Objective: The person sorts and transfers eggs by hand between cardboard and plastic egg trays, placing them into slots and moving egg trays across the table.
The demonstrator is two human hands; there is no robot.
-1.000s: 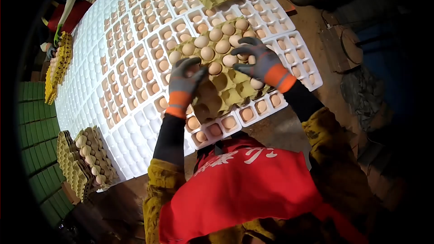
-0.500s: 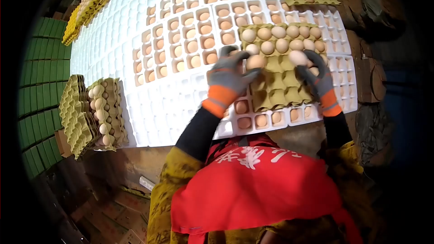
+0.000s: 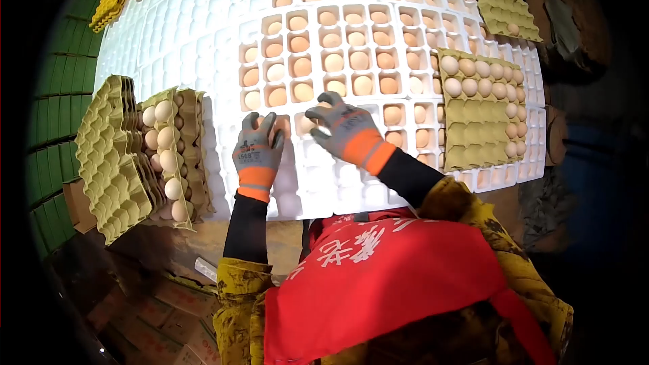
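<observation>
Evidently, right fingers [image 3: 316, 113] grasp an egg [image 3: 307, 124] over white tray [image 3: 287, 170] — left fingers [image 3: 249, 122], can't tell.

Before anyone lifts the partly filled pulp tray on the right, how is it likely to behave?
The pulp tray looks thin and moulded, so it would probably flex a little. Its eggs crowd the far and right sides, so it may dip there. They sit in open cups and could roll out and crack.

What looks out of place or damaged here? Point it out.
Nothing looks spilled or clearly broken. Only the partly filled pulp tray seems odd: it lies over the white trays, partly covering cells with eggs.
</observation>
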